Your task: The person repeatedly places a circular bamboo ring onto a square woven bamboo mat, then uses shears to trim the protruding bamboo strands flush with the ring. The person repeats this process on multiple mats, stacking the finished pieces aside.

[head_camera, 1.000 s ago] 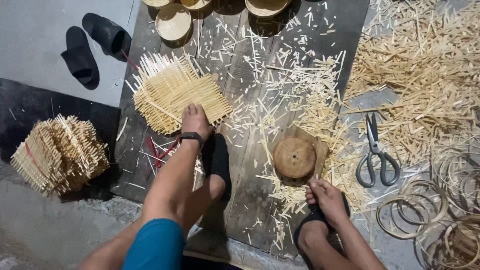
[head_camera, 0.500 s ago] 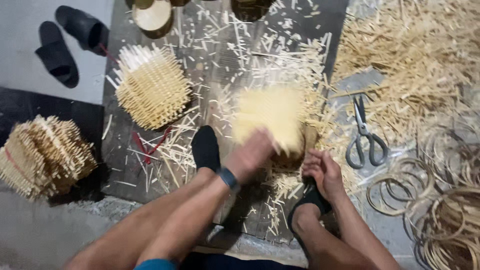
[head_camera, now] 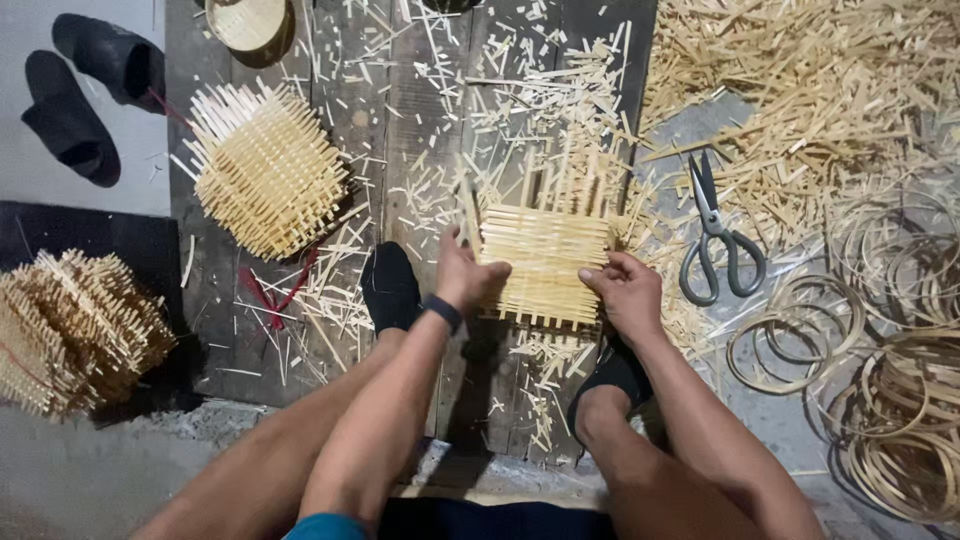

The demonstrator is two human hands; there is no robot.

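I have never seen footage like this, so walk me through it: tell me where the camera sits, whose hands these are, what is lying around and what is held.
The camera is worn on a person's head and looks down at their hands. The left hand and right hand grip the two sides of a woven bamboo mat over a dark wooden board strewn with bamboo offcuts. Another woven mat lies to the left, scissors and coiled bamboo rings to the right, black slippers in the top left.
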